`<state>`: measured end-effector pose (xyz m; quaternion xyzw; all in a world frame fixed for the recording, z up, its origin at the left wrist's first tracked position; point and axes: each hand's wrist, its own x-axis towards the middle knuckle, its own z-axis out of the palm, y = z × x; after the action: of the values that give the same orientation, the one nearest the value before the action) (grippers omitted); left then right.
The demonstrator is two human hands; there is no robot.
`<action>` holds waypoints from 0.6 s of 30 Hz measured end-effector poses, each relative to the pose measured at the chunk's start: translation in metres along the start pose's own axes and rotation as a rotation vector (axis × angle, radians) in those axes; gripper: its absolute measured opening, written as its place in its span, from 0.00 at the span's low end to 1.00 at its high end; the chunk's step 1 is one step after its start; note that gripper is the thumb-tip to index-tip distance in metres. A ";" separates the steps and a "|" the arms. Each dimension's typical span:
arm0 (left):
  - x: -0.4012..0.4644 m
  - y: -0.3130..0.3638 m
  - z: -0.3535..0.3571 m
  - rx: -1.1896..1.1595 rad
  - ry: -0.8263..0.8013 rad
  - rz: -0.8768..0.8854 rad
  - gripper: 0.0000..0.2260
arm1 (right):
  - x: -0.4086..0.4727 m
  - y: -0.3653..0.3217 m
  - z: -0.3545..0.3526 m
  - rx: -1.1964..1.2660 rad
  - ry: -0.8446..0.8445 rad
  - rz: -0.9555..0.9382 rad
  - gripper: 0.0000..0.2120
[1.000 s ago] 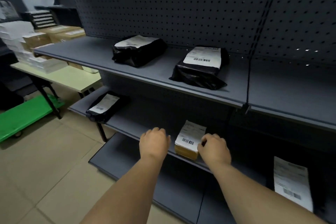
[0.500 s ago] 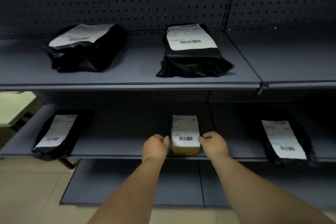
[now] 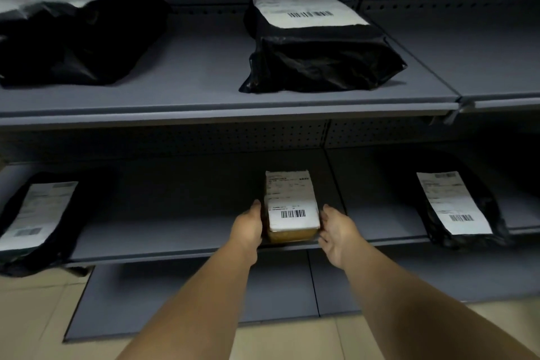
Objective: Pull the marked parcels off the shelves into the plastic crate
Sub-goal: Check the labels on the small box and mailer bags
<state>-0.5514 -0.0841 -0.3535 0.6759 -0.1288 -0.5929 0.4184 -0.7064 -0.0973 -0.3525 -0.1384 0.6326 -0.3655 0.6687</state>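
Small brown box (image 3: 291, 207), white barcode label on top, sits on the middle shelf (image 3: 175, 245) right at its front edge, near the seam between two shelf panels. Long axis runs front-to-back, short end faces the person. So the pull is straight along the long axis, toward the body and off the front lip.

Left hand (image 3: 248, 228) flat against the box's left long side, right hand (image 3: 336, 232) against its right long side. Both about level with the near end, neither one closer; fingers run forward along the sides. Palms face in and look to be touching, a two-sided squeeze rather than a wrap. Box bottom looks still seated on the shelf, not lifted. How hard they press: can't tell.

Judgement: grip is set, next is draw back and lift clear. Little shelf left in front, so the box loses support almost at once and the squeeze has to carry it.

Neighbours are well apart: black poly bag (image 3: 38, 222) toward the left end of the same shelf, another labelled bag (image 3: 458, 207) on the right panel. Two more bags on the upper shelf (image 3: 204, 96), one directly above (image 3: 318, 44), one at left (image 3: 79, 32). Upper shelf overhangs, so pull out before raising.

Crate not in view.
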 end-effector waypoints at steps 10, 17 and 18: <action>-0.016 -0.003 0.001 -0.012 -0.044 0.102 0.11 | -0.008 0.002 -0.010 -0.036 -0.051 -0.034 0.13; -0.052 -0.011 -0.008 -0.033 -0.060 0.236 0.07 | -0.044 0.002 -0.024 -0.019 -0.144 -0.136 0.07; -0.057 -0.013 -0.009 -0.034 -0.057 0.248 0.07 | -0.048 0.003 -0.027 -0.022 -0.145 -0.155 0.06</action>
<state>-0.5621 -0.0338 -0.3233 0.6305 -0.2134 -0.5576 0.4960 -0.7276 -0.0554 -0.3231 -0.2203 0.5740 -0.3983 0.6807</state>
